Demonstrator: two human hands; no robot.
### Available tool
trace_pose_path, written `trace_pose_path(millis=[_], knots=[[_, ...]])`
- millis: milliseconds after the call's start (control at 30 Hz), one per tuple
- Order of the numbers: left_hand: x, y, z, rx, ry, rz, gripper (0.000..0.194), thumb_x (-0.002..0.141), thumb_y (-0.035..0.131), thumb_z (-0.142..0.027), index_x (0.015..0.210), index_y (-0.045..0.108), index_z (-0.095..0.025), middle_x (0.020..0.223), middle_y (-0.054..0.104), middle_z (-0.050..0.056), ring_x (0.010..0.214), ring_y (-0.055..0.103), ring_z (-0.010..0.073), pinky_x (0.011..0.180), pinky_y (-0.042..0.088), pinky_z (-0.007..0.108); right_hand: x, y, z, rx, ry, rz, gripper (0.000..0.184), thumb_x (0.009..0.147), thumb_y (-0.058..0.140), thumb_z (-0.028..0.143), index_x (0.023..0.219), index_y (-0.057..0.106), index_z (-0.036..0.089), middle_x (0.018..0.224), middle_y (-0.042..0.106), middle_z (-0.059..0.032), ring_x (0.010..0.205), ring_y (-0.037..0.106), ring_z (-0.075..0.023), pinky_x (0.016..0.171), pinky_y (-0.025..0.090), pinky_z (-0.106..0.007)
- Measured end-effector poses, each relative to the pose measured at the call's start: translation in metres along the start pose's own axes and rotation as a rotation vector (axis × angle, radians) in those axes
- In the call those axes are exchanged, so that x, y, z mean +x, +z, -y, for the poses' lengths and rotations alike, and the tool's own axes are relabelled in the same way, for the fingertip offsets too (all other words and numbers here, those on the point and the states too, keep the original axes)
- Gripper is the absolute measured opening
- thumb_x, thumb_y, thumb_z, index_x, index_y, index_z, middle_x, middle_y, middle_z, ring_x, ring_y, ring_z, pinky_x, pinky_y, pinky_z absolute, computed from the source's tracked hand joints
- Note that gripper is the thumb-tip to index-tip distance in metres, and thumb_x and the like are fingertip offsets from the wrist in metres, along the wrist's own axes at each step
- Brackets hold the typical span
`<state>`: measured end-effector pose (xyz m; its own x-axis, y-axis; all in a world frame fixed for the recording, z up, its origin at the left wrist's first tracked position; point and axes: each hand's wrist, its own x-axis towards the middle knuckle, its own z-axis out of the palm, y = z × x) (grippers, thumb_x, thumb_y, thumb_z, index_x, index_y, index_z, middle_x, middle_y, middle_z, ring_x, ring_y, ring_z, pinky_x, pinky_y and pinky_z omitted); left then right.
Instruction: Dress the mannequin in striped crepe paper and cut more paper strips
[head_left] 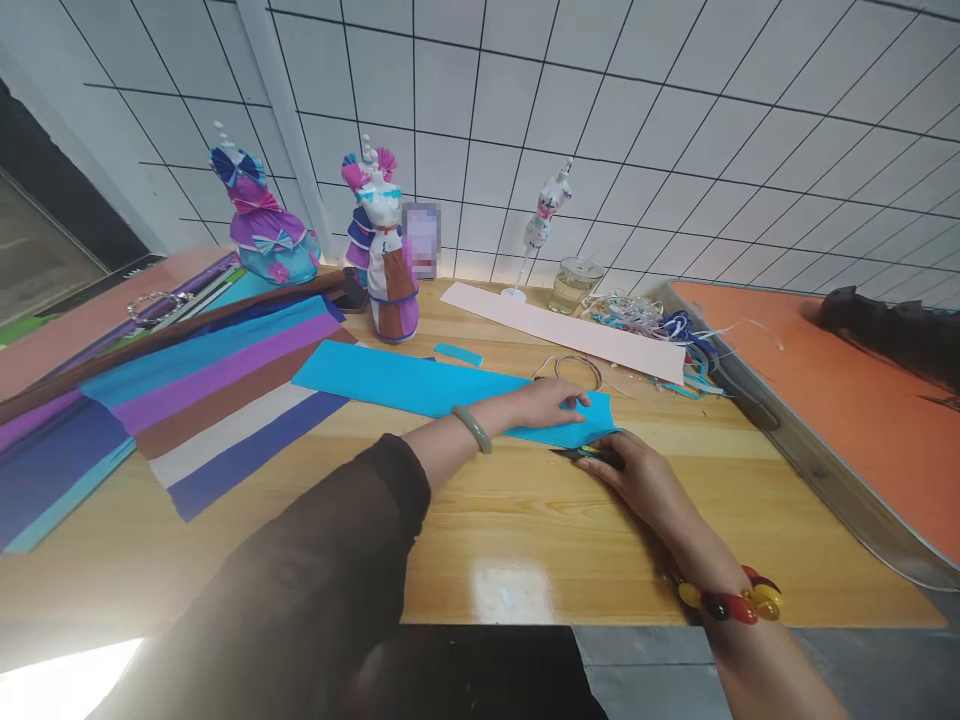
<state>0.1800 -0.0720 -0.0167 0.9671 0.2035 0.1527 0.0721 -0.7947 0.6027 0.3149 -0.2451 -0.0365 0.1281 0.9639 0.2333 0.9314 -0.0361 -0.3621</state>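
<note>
My left hand [551, 402] lies flat, fingers stretched out, on the right end of a long light-blue paper sheet [420, 384] on the wooden table [525, 530]. My right hand [637, 475] is closed round dark scissors [589, 455], whose blades sit at the sheet's lower right edge, just below my left hand. A green bangle is on my left wrist and a bead bracelet on my right.
Striped coloured paper sheets [202, 400] fan out at the left. Three small dress-form dolls [262, 220] [382, 250] [544, 225] stand at the back, with a pale pink strip [562, 325], a glass jar [576, 283] and tangled ribbons [652, 320]. An orange surface [825, 400] lies right.
</note>
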Motion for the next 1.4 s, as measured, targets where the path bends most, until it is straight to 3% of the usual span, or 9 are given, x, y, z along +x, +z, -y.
trace_pose_path(millis=[133, 300, 500, 1400], knots=[[-0.033, -0.023, 0.019, 0.169, 0.083, 0.024, 0.044, 0.081, 0.057, -0.046, 0.118, 0.058, -0.022, 0.125, 0.057, 0.006, 0.121, 0.044, 0.0211, 0.103, 0.031, 0.033, 0.0, 0.0, 0.001, -0.009, 0.017, 0.005, 0.033, 0.078, 0.056, 0.054, 0.084, 0.061, 0.021, 0.085, 0.066, -0.0073, 0.072, 0.064, -0.0218, 0.061, 0.048, -0.033], [-0.057, -0.017, 0.038, 0.252, -0.037, 0.03, 0.051, 0.081, 0.051, -0.057, 0.125, 0.052, -0.032, 0.144, 0.038, 0.0, 0.135, 0.026, 0.0253, 0.108, 0.023, 0.04, 0.001, 0.0, 0.004, 0.003, 0.034, 0.006, 0.034, 0.078, 0.056, 0.054, 0.087, 0.06, 0.021, 0.086, 0.067, -0.008, 0.075, 0.064, -0.0232, 0.063, 0.049, -0.034], [-0.055, -0.011, 0.044, 0.256, -0.018, -0.01, 0.046, 0.086, 0.044, -0.056, 0.125, 0.052, -0.033, 0.144, 0.039, -0.002, 0.134, 0.028, 0.0225, 0.108, 0.024, 0.037, 0.005, 0.004, 0.006, -0.01, 0.012, 0.003, 0.033, 0.079, 0.057, 0.052, 0.09, 0.06, 0.021, 0.09, 0.067, -0.0087, 0.078, 0.064, -0.0233, 0.066, 0.05, -0.035], [-0.052, -0.008, 0.05, 0.26, 0.006, -0.023, 0.042, 0.085, 0.047, -0.055, 0.121, 0.056, -0.034, 0.142, 0.041, -0.003, 0.133, 0.029, 0.022, 0.107, 0.023, 0.035, 0.011, 0.006, 0.017, -0.025, -0.009, 0.023, 0.032, 0.08, 0.055, 0.053, 0.086, 0.061, 0.021, 0.085, 0.066, -0.0074, 0.074, 0.063, -0.0214, 0.063, 0.049, -0.032]])
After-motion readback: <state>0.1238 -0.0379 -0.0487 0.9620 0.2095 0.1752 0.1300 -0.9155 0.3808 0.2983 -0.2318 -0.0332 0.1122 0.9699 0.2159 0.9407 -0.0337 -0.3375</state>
